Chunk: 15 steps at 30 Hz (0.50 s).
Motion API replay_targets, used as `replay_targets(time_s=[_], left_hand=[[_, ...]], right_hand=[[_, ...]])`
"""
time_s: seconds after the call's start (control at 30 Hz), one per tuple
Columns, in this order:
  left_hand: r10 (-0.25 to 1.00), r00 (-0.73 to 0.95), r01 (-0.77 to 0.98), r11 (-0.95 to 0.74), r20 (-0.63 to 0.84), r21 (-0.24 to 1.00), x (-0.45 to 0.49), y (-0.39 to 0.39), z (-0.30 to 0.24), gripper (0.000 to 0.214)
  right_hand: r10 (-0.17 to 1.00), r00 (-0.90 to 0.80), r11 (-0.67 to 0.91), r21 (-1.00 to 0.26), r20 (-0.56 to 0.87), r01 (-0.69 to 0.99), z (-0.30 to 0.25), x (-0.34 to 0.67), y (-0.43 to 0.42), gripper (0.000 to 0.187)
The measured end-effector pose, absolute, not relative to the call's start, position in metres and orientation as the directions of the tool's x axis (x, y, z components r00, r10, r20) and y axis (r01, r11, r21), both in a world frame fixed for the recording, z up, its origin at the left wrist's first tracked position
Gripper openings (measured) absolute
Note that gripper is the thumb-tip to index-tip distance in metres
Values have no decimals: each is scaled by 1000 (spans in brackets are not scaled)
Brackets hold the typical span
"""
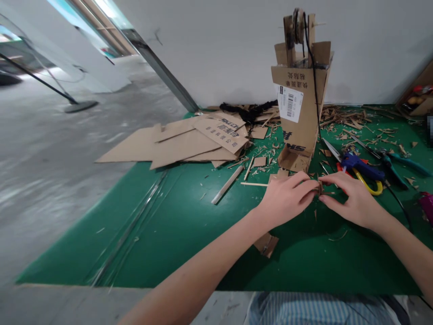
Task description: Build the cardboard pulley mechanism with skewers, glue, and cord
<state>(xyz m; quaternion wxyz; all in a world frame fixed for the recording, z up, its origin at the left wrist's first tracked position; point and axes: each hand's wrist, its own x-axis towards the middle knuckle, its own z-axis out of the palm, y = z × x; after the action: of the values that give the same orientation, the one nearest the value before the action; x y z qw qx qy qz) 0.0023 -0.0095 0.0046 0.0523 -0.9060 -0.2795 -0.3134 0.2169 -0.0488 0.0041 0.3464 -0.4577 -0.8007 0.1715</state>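
Note:
Both hands meet over the green table, in front of a tall cardboard structure (297,122). My left hand (287,194) is closed, its fingertips on a small cardboard piece (319,188). From the right, my right hand (352,198) pinches that same piece between thumb and fingers. A thin wooden stick (253,184) sticks out to the left of my left hand; a thin tip also shows right of the cardboard piece. My fingers hide whether these are one stick. On top of the structure sits a cardboard spool (298,26) with a black cord hanging down.
Scissors (368,183), a blue glue gun (361,166) and teal-handled pliers (394,169) lie right of the structure. Cardboard sheets (189,140) are stacked at the back left. A flat wooden strip (228,184), a cardboard scrap (267,244) and many shavings lie about.

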Motion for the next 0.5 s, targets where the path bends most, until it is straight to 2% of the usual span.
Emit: replay_targets(time_s=[0.13,0.23,0.37,0.5], left_hand=[[496,630,550,-828,597,108,3,-10,3,10],[532,609,574,-807,588,136,2,-9,3,11],[656,543,570,-746,524,343,1,-7,9,11],[763,453,553,-647,461,526,1,-6,13,8]], right_hand=[[857,-328,512,-588,397,626,4,217,-49,31],[865,-310,498,-589,395,636,5,218,-50,39],[859,-282,495,-553,427,670,5,216,-52,56],[827,-233,498,-477,511,724,5,210,-52,45]])
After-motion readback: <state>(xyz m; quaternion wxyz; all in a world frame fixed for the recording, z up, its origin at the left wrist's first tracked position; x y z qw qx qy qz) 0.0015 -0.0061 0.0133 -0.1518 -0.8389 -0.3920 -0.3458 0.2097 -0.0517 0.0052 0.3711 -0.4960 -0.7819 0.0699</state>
